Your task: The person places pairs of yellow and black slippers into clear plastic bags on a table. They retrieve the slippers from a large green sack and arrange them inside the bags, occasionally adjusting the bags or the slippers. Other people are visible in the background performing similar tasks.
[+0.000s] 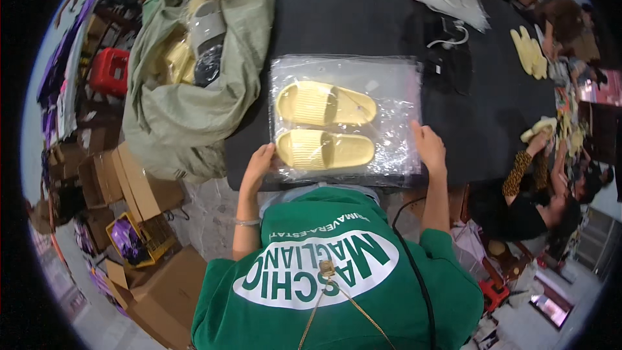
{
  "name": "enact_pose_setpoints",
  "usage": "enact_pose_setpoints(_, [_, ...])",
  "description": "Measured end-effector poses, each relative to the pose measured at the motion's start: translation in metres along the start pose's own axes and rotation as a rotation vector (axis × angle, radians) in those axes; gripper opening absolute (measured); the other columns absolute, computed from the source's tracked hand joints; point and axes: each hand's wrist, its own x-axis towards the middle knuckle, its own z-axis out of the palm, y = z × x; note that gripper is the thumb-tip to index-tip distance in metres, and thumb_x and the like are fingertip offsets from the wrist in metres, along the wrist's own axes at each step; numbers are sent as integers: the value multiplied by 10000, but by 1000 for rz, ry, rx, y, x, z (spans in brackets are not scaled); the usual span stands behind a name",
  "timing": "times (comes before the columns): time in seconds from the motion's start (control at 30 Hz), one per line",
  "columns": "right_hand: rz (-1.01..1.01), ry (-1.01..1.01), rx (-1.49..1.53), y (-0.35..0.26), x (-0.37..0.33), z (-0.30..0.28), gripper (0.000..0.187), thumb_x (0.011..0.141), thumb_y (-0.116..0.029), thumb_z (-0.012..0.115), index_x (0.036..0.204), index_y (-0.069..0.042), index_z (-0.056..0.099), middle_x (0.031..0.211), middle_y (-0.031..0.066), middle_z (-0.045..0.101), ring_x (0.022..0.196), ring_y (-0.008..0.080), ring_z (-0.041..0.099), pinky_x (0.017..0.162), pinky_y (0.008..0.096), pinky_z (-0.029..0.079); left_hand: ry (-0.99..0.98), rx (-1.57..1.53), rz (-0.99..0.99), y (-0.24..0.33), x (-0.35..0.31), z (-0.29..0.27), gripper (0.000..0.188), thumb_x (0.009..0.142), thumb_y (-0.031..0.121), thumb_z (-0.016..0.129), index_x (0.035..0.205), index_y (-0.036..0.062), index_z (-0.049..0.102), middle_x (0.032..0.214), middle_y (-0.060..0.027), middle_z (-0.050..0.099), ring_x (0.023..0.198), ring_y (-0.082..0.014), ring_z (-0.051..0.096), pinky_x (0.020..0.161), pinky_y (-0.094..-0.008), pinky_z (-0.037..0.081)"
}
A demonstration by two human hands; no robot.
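Observation:
A pair of pale yellow slide sandals with ribbed straps lies side by side in a clear plastic bag on the dark table, toes to the left. My left hand pinches the bag's lower left edge. At the opposite edge, my right hand has its fingers closed on the plastic. Whether more bags lie beneath this one, I cannot tell.
On the left stands a large grey-green sack with bagged slides inside. Dark slippers and yellow slides lie on the table to the right. Cardboard boxes sit left; co-workers handle footwear at far right.

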Motion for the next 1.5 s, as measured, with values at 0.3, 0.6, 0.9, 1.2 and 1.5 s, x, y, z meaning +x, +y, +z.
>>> enact_pose_setpoints(0.3, [-103,23,674,17,29,96,440,886,-408,576,989,18,610,836,78,642,723,115,615,607,254,462,30,48,119,-14,11,-6,223,929,209,535,919,-4,601,712,19,551,616,-60,477,552,-219,394])
enact_pose_setpoints(0.6, [72,-307,1697,-9,98,48,247,940,-264,509,994,-36,590,973,83,629,816,132,607,667,263,487,199,297,247,-11,16,10,248,911,223,557,834,-11,585,595,-13,526,505,-83,470,463,-247,382])
enact_pose_setpoints(0.9, [-675,-466,889,9,45,58,383,862,-161,579,1222,-39,528,1260,108,549,1047,264,565,946,394,434,105,6,147,-16,-2,4,182,899,163,588,981,3,558,802,-23,605,721,-84,564,588,-217,429])
enact_pose_setpoints(1.2, [-1305,-11,10,-97,36,96,541,718,-336,707,1199,-126,574,1257,115,507,1157,302,443,1005,431,341,175,355,229,-13,5,10,218,764,124,727,803,12,544,638,15,502,562,-59,452,492,-244,396])
enact_pose_setpoints(1.5, [-1317,85,71,-136,54,126,339,667,-238,618,970,-89,654,1013,79,612,1077,264,483,1025,408,290,229,557,293,-26,6,5,239,865,217,616,843,-15,565,643,-64,562,538,-133,530,497,-290,429])
